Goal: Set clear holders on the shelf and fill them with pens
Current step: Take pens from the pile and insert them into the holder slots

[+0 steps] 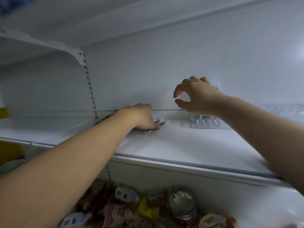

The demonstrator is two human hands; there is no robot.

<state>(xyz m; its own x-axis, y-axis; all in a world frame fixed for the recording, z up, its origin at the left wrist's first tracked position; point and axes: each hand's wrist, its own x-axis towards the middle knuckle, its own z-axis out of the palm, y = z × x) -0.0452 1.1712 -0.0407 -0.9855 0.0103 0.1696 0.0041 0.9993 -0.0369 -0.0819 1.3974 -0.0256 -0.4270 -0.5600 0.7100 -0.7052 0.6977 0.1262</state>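
Left hand (141, 116), centre frame, fingers curled round a bundle of dark pens (158, 123) on the white shelf (181, 145); right hand (197, 96), thumb and forefinger parted and empty, hovering above the clear slotted plastic holder (204, 122) just right of centre, best steadies it while pens enter singly.

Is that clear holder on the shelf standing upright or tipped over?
Upright: the clear holder sits flat on the shelf below the right hand, its dividers vertical. Contents too blurred to tell.
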